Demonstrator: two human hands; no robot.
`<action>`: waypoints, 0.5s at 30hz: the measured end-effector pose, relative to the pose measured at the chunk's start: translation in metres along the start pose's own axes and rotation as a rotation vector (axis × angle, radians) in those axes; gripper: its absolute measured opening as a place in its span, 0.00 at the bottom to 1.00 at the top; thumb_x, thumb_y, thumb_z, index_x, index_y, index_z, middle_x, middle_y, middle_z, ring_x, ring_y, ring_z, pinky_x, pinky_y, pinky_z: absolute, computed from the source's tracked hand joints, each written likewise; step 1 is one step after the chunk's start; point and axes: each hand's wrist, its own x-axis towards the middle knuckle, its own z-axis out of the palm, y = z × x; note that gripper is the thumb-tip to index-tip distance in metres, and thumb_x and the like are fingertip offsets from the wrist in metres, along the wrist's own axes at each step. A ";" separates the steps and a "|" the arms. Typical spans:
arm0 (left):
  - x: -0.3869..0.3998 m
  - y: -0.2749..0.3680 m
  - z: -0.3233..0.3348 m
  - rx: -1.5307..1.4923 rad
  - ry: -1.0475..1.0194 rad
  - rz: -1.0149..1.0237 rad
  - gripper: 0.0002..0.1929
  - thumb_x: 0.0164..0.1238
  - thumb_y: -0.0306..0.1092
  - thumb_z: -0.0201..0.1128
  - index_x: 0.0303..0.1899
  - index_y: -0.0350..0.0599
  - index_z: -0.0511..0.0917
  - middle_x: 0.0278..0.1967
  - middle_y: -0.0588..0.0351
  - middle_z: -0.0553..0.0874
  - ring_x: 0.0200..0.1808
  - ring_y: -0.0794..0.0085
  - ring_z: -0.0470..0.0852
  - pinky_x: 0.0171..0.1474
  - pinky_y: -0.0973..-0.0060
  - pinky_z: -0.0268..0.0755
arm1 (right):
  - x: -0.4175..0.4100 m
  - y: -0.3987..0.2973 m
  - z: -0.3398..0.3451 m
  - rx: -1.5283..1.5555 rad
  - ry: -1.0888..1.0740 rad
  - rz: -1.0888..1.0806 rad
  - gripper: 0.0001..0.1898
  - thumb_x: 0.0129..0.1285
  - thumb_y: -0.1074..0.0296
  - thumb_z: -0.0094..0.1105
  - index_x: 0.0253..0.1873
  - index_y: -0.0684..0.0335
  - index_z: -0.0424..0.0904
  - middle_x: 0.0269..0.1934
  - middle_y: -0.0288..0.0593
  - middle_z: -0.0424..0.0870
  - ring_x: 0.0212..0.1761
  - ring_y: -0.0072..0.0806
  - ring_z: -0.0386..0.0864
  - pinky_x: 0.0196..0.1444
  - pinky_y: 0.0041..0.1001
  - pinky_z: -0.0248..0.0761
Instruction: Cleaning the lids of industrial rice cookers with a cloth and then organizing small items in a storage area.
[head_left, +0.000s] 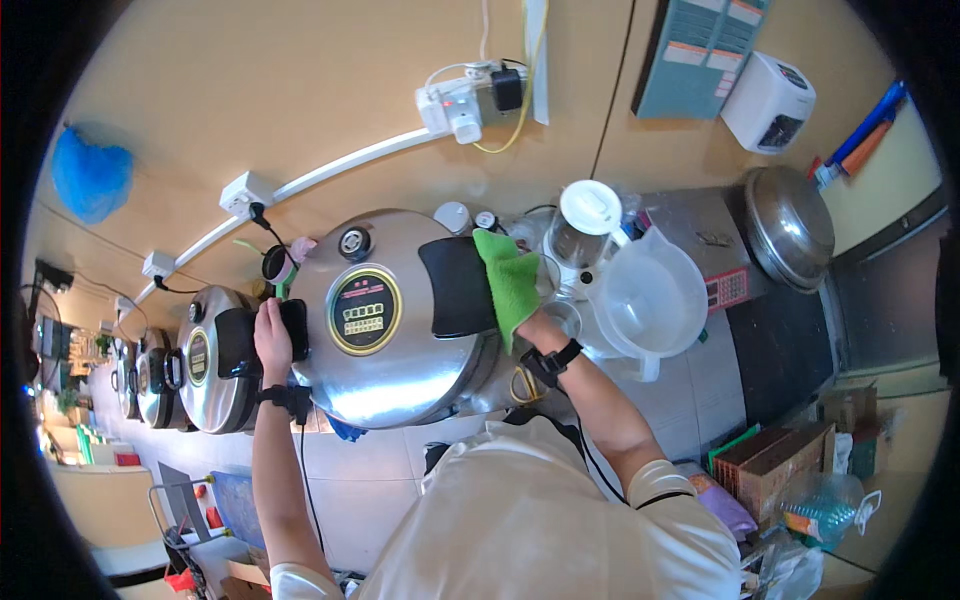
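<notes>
A large stainless-steel electric pressure cooker stands before me, with a black valve knob and a round label bearing writing on its lid. My right hand holds a green cloth against the outer end of the cooker's right black handle. The cloth hides most of my right fingers. My left hand lies against the left black handle, its fingers straight and together. Whether it grips the handle is unclear. Just left of it is the handle of a second, similar cooker.
Right of the cooker are a translucent measuring jug and a white-lidded pitcher. Beyond is a steel basin. Power sockets and an adapter cluster are on the wall. Cardboard boxes lie at lower right.
</notes>
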 end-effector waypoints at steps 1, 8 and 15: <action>-0.002 -0.001 -0.001 0.013 0.004 -0.026 0.23 0.83 0.49 0.43 0.52 0.38 0.80 0.48 0.41 0.85 0.53 0.47 0.82 0.56 0.60 0.71 | 0.010 -0.001 -0.001 0.006 -0.023 -0.007 0.28 0.78 0.61 0.46 0.76 0.65 0.57 0.72 0.44 0.64 0.72 0.33 0.63 0.74 0.35 0.55; -0.002 -0.003 0.000 0.026 0.043 -0.030 0.23 0.82 0.49 0.43 0.52 0.39 0.79 0.49 0.41 0.84 0.54 0.45 0.80 0.57 0.58 0.71 | 0.072 -0.023 -0.002 0.016 -0.170 -0.042 0.28 0.78 0.60 0.46 0.77 0.65 0.56 0.73 0.43 0.63 0.72 0.33 0.62 0.74 0.34 0.54; -0.006 0.004 -0.001 0.078 0.078 -0.030 0.22 0.83 0.49 0.42 0.51 0.42 0.79 0.47 0.43 0.83 0.53 0.47 0.80 0.55 0.56 0.71 | 0.085 -0.029 0.008 0.036 -0.307 -0.059 0.28 0.78 0.60 0.45 0.77 0.65 0.56 0.73 0.43 0.63 0.73 0.32 0.62 0.75 0.34 0.54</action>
